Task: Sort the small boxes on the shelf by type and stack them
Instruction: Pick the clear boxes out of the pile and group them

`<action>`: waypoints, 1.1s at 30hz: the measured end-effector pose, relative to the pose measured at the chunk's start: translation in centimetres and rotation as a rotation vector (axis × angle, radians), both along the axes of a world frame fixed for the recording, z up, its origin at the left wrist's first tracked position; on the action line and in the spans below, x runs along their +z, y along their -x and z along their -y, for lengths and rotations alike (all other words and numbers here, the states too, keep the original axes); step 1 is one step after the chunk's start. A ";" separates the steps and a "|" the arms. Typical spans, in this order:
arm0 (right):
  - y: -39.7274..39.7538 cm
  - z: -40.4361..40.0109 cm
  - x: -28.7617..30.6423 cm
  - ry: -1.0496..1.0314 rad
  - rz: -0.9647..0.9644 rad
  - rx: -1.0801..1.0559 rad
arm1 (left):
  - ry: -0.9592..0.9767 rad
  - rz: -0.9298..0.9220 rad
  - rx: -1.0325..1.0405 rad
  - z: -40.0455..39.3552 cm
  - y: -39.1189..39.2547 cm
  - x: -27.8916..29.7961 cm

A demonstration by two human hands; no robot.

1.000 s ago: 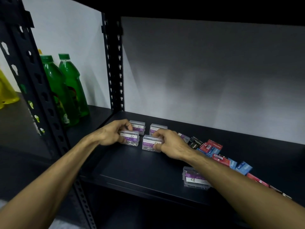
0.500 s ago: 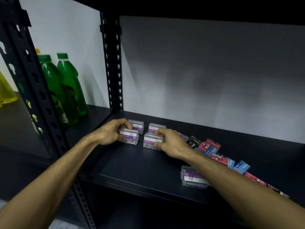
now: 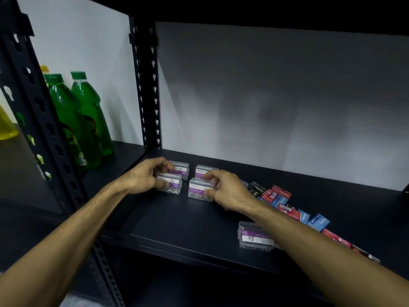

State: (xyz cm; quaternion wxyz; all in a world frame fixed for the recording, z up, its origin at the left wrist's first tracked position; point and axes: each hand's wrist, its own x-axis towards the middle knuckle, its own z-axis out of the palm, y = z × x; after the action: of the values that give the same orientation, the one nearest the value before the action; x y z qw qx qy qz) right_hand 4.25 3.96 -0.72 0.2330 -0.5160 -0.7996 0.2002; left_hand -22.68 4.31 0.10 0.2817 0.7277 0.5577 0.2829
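With our left hand [image 3: 146, 178] pinching one paper-clip box [image 3: 170, 185] and our right hand [image 3: 225, 189] seemingly gripping another [image 3: 199, 191] – neighbours close – a nudge could scatter them.

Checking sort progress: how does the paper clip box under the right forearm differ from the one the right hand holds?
The near paper clip box lies alone at the shelf's front, label reading upside down, untouched; the held paper clip box sits among three others, label readable, gripped by the right hand. Both are clear plastic with purple labels.

Both hands [image 3: 146, 178] [image 3: 228, 191] forward, fingers curled, gripping.
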 end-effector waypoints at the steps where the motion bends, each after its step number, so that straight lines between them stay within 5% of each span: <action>1: -0.2 0.0 0.2 -0.007 -0.006 0.001 | -0.016 0.002 0.009 0.0 -0.1 0.1; 19: -7.5 0.6 3.1 -0.046 -0.089 -0.122 | -0.266 0.059 -0.101 2.9 -9.1 5.0; 33: -10.2 -1.1 1.6 0.062 -0.011 -0.048 | -0.031 0.015 -0.321 7.0 -15.5 -1.6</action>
State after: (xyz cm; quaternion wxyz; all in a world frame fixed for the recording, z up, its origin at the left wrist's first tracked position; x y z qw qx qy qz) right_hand 14.46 5.08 0.90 0.2260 -0.5410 -0.7791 0.2218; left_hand -7.14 -2.68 -1.45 0.3162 0.8095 0.4277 0.2484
